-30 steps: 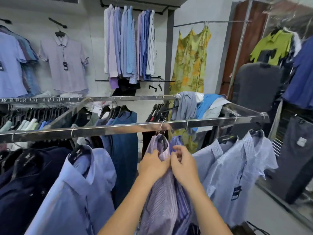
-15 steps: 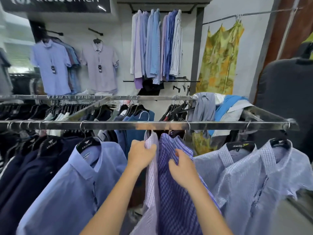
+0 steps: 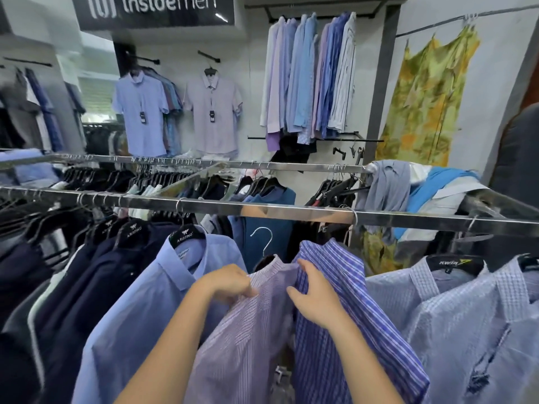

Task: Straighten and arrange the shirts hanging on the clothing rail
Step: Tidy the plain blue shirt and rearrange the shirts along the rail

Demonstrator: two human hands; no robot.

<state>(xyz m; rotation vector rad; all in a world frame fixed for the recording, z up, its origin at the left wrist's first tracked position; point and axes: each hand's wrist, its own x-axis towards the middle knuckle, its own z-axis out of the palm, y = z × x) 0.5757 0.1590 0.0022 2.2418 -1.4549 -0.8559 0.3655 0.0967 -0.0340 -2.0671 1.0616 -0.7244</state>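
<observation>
Lilac shirt (image 3: 248,339) — left hand (image 3: 230,282), striped shirt (image 3: 350,287) — right hand (image 3: 315,297), ARISTINO hanger (image 3: 186,237)

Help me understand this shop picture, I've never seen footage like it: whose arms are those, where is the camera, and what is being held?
There is no machine here. A person wears one wide camera on the head, looking forward and down, so the arms are their own. The left hand grips a lilac striped shirt near its collar; the right hand grips the blue striped shirt beside it. The lilac shirt's hanger hook sits below the metal rail, not on it. Other shirts hang either side: a light blue shirt left, pale checked shirts right.
</observation>
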